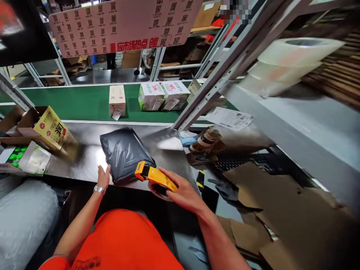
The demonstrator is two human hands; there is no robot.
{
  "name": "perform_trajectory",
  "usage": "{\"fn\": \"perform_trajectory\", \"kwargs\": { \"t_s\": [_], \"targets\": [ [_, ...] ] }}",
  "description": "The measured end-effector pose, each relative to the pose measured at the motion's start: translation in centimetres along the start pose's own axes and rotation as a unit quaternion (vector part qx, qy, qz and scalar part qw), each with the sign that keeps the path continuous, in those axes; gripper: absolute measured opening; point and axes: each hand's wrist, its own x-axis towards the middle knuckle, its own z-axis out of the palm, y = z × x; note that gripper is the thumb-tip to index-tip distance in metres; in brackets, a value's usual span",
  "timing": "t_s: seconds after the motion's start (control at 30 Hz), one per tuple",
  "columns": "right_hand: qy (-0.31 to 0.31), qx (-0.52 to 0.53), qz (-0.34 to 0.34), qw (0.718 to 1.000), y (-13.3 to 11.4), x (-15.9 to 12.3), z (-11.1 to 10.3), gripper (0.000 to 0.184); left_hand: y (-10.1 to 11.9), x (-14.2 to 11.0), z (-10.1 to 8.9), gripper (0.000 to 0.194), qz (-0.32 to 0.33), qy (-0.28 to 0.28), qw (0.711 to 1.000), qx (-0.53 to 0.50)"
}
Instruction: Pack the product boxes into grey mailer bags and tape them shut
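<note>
Right hand (pixel 182 189) wraps round the yellow tape dispenser (pixel 161 179), four o'clock of the black parcel (pixel 123 152); left hand (pixel 104 177), fingers spread, at its eight o'clock, parcel lying on the metal desk (pixel 87 157)!

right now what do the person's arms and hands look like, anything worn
The left hand and right hand are gloveless. A silver-coloured linked band circles the left wrist; the right wrist shows none. An orange-red sleeve, matching the shirt, shows on the left arm; the right sleeve is out of view.
</note>
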Motion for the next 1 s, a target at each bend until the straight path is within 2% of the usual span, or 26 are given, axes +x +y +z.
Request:
{"fn": "perform_trajectory", "kwargs": {
  "t_s": [0.03, 0.07, 0.13, 0.2, 0.23, 0.3, 0.4, 0.53, 0.63, 0.73, 0.8, 0.87, 0.93, 1.0],
  "targets": [
    [0.0, -0.017, -0.036, 0.999, -0.3, 1.4, -0.2, 0.079, 0.3, -0.9, -0.3, 0.079, 0.02, 0.02, 1.0, 0.004],
    [-0.005, -0.028, -0.074, 0.997, -0.5, 2.7, -0.4, 0.075, 0.7, -1.9, -0.2, 0.079, 0.035, 0.017, 0.999, -0.006],
    [-0.028, -0.044, -0.148, 0.988, -0.9, 5.2, -0.4, 0.07, 1.8, -3.7, 0.8, 0.078, 0.032, -0.046, 0.996, -0.065],
    [-0.074, -0.068, -0.212, 0.972, -0.9, 7.5, -0.3, 0.073, 3.2, -5.0, 2.5, 0.075, -0.01, -0.111, 0.982, -0.152],
    [-0.098, -0.086, -0.237, 0.963, -0.8, 8.5, -0.3, 0.077, 3.8, -5.4, 3.3, 0.072, -0.03, -0.122, 0.973, -0.193],
    [-0.13, -0.131, -0.27, 0.945, -0.4, 10.2, -0.4, 0.084, 4.5, -5.8, 4.7, 0.064, -0.052, -0.101, 0.961, -0.251],
    [-0.157, -0.171, -0.305, 0.924, 0.4, 12.1, -0.6, 0.088, 4.6, -5.5, 6.1, 0.054, -0.081, -0.032, 0.953, -0.289],
    [-0.169, -0.176, -0.347, 0.906, 1.4, 14.3, -1.4, 0.087, 4.4, -4.4, 6.6, 0.039, -0.047, 0.026, 0.971, -0.235],
    [-0.137, -0.197, -0.35, 0.905, 3.0, 16.3, -3.7, 0.081, 5.1, -2.8, 4.5, 0.029, -0.013, 0.088, 0.975, -0.203],
    [-0.086, -0.232, -0.321, 0.914, 6.2, 18.7, -7.6, 0.076, 5.9, -1.2, 0.3, 0.028, -0.021, 0.14, 0.965, -0.221],
    [-0.071, -0.249, -0.297, 0.919, 8.9, 20.0, -10.2, 0.076, 6.2, -0.3, -2.8, 0.03, -0.044, 0.156, 0.957, -0.241],
    [-0.068, -0.245, -0.274, 0.928, 11.5, 20.9, -12.1, 0.077, 6.2, 0.5, -5.1, 0.04, -0.071, 0.159, 0.952, -0.253],
    [-0.06, -0.232, -0.249, 0.938, 13.8, 21.3, -13.0, 0.075, 5.9, 1.5, -6.0, 0.059, -0.095, 0.147, 0.95, -0.259],
    [-0.052, -0.226, -0.225, 0.946, 15.7, 21.5, -12.6, 0.074, 5.1, 2.7, -5.5, 0.067, -0.105, 0.143, 0.953, -0.247]
  ]
}}
